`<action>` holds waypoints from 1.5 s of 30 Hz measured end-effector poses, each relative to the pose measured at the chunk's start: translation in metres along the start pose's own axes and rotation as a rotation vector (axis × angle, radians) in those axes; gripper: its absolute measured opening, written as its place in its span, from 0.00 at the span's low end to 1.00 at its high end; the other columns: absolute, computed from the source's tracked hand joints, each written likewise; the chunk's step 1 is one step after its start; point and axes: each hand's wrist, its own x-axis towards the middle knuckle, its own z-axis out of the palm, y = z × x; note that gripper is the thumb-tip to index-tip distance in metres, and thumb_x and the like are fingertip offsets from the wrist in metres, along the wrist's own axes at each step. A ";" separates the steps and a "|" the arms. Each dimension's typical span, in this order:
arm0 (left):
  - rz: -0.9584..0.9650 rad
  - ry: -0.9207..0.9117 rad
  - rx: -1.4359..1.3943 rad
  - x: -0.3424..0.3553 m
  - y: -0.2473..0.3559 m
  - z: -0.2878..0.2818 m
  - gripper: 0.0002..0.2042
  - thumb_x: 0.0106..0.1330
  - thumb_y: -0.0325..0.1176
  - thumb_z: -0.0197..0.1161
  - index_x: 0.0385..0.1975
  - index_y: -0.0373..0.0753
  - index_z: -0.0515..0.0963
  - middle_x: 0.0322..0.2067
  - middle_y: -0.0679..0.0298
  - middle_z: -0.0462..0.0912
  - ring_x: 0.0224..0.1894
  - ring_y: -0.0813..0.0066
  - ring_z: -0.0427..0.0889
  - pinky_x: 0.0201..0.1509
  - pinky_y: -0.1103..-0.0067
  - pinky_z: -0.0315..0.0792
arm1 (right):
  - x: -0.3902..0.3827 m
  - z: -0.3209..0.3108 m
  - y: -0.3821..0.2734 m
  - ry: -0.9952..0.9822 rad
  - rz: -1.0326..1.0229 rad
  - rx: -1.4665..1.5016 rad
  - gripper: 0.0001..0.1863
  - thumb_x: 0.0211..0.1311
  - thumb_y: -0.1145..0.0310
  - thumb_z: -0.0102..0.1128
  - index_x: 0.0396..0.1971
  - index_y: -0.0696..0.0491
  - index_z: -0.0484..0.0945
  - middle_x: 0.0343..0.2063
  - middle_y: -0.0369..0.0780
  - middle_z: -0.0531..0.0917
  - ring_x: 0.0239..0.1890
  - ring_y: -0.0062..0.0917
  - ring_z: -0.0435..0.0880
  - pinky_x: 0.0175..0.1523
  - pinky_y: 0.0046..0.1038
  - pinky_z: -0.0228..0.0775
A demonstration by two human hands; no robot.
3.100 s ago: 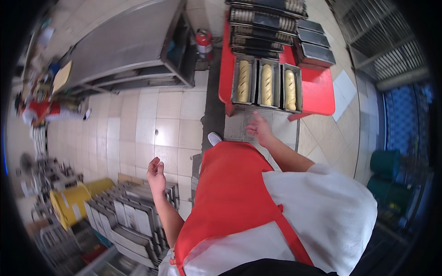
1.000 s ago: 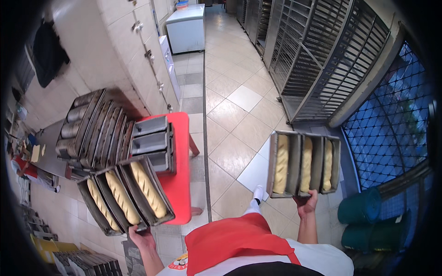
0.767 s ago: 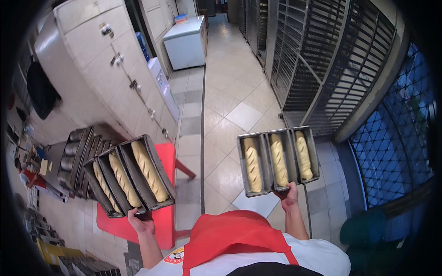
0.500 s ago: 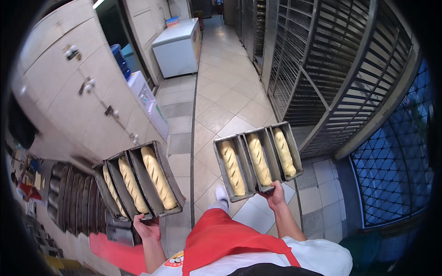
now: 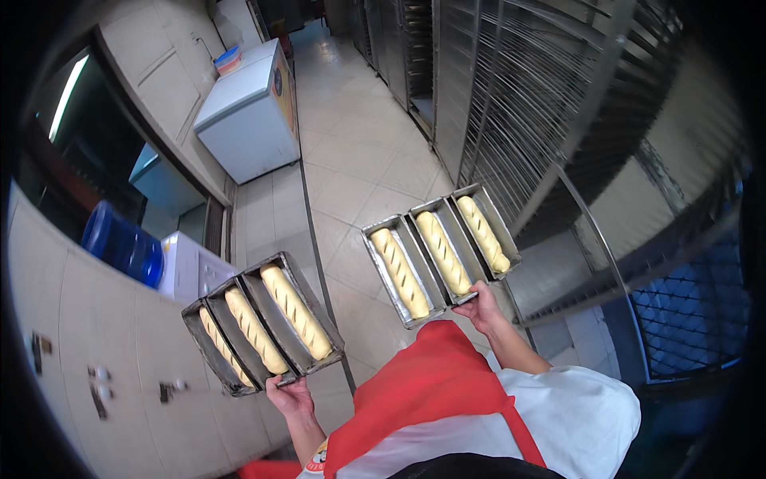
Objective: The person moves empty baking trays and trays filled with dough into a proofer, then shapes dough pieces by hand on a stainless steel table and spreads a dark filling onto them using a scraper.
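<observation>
Scored loaves (image 5: 298,315) panned, unplaced; left hand (image 5: 292,397) grips triple loaf tin (image 5: 283,332) left of apron (image 5: 415,391), right hand (image 5: 481,310) second tin (image 5: 417,265) beyond.

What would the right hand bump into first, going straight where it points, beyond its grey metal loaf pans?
The right hand would probably meet the white, boxy chest freezer across the beige tiled floor; depth is unclear.

Red apron (image 5: 427,391), white short-sleeved shirt (image 5: 578,403), round badge (image 5: 317,459)
</observation>
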 end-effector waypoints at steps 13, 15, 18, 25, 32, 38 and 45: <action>-0.012 0.180 0.086 0.483 0.019 0.243 0.21 0.55 0.33 0.57 0.49 0.32 0.77 0.42 0.55 0.86 0.41 0.59 0.87 0.50 0.60 0.85 | 0.463 0.285 -0.159 0.057 0.110 -0.032 0.25 0.58 0.53 0.51 0.43 0.61 0.79 0.35 0.48 0.86 0.37 0.38 0.88 0.51 0.41 0.82; 0.016 0.187 0.104 0.532 0.006 0.317 0.20 0.53 0.34 0.58 0.47 0.36 0.78 0.39 0.60 0.84 0.35 0.62 0.86 0.42 0.67 0.85 | 0.527 0.334 -0.197 0.033 0.122 0.067 0.26 0.56 0.54 0.52 0.44 0.62 0.79 0.35 0.49 0.86 0.38 0.40 0.88 0.51 0.40 0.81; 0.024 0.200 0.132 0.638 -0.020 0.383 0.21 0.53 0.34 0.57 0.49 0.37 0.77 0.42 0.61 0.84 0.40 0.63 0.86 0.43 0.67 0.85 | 0.643 0.388 -0.245 0.066 0.136 0.191 0.27 0.55 0.57 0.52 0.48 0.63 0.76 0.40 0.50 0.85 0.41 0.40 0.87 0.53 0.42 0.81; -0.088 0.206 0.202 0.902 -0.122 0.522 0.27 0.54 0.33 0.56 0.57 0.35 0.73 0.52 0.57 0.80 0.51 0.58 0.82 0.53 0.60 0.81 | 0.938 0.428 -0.343 0.257 0.128 0.358 0.25 0.55 0.58 0.53 0.47 0.61 0.76 0.42 0.49 0.83 0.45 0.40 0.85 0.58 0.43 0.78; -0.309 0.089 0.377 1.103 -0.239 0.709 0.29 0.56 0.32 0.53 0.61 0.32 0.68 0.56 0.53 0.77 0.54 0.53 0.80 0.58 0.54 0.78 | 1.161 0.438 -0.458 0.492 0.134 0.489 0.26 0.57 0.56 0.54 0.47 0.62 0.75 0.44 0.51 0.81 0.48 0.41 0.83 0.58 0.39 0.78; -0.485 0.140 0.414 1.212 -0.335 0.813 0.28 0.56 0.29 0.51 0.60 0.31 0.70 0.55 0.52 0.79 0.57 0.53 0.80 0.61 0.52 0.77 | 1.346 0.377 -0.504 0.551 0.095 0.757 0.26 0.58 0.54 0.55 0.46 0.63 0.74 0.42 0.52 0.82 0.46 0.43 0.84 0.58 0.39 0.79; -0.596 0.172 0.581 1.277 -0.468 0.924 0.25 0.56 0.32 0.51 0.57 0.33 0.74 0.48 0.53 0.84 0.50 0.51 0.85 0.49 0.55 0.86 | 1.523 0.292 -0.619 0.739 -0.032 1.004 0.24 0.60 0.55 0.57 0.41 0.64 0.70 0.38 0.51 0.80 0.41 0.42 0.86 0.52 0.36 0.84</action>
